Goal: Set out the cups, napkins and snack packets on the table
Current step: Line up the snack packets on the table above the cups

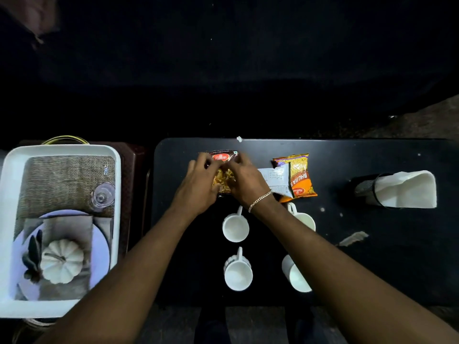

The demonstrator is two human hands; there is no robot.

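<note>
Near cups: two white cups, one (238, 273) between the forearms and one (295, 275) partly under the right forearm, stand well short of the fingers, nearest the person.
Far cups: a second pair, one (235, 225) just behind the wrists and one (304, 219) beside the right wrist, sits one row closer to the fingers; all four rest upright on the black table (372, 269).
Left hand (198, 187): fingers curled and pressed onto the left edge of the dark snack packet (224, 157), thumb side tucked against it.
Right hand (244, 181): fingers bent down over the packet's right edge, tips meeting the left hand's; a chain bracelet (260, 201) circles the wrist.
Grip: both hands pinch the one packet between them; whether it is lifted or lying on the table cannot be told.
Orange packets: the orange snack packet (300, 175) lies flat just right of the right fingers, overlapping a pale packet (273, 178) that the right hand partly covers.
Napkins: white napkins (407, 189) stand in a dark mesh holder (367, 189), well to the right of the fingers.
Tray: a white tray (7, 219) of tableware lies well left of the left fingers, off the table.
Step in hand: judged to be placing or squaring the dark packet behind the cups.
Next move: probably calls for letting go with both hands, leaving the packet flat beside the orange one without knocking the cups below the wrists.
</note>
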